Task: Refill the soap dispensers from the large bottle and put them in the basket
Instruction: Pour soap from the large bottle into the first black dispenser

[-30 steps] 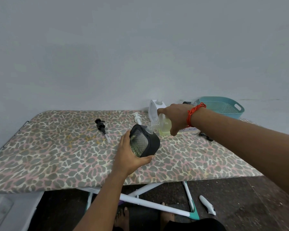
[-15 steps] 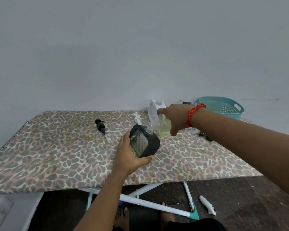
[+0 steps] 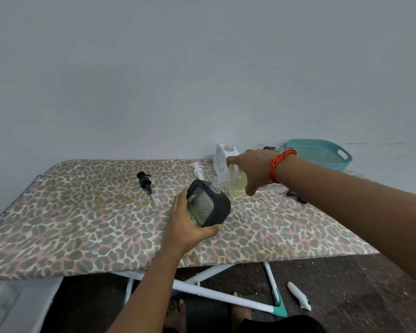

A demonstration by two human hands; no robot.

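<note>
**Soap goes neck to neck over a leopard-print board**

A person tips the large bottle (image 3: pixel 237 186) of yellow-green liquid soap into a black soap dispenser (image 3: pixel 208 204), which is held tilted just above the ironing board (image 3: pixel 82 224). The left hand (image 3: pixel 187 227) cups the dispenser from below and behind, thumb and fingers curled round its black casing. The right hand (image 3: pixel 252 169), a red thread bracelet (image 3: pixel 277 164) at its wrist, wraps over the bottle's body from above, and the bottle's mouth meets the dispenser's open neck.

The dispenser looks rigid, with a dimpled clear window. It is likely to grow heavier as it fills, so a grip across its broad sides suits it better than one near the neck. The bottle appears to be thin clear plastic, and a hard squeeze could surge the flow. Any drip would probably make both surfaces slick.

A black pump (image 3: pixel 145 182) and a white pump (image 3: pixel 198 170) lie loose on the board. A white dispenser (image 3: pixel 222 157) stands open just behind the pouring hand. The teal basket (image 3: pixel 322 155) waits at the far right, well apart from the pour.
</note>
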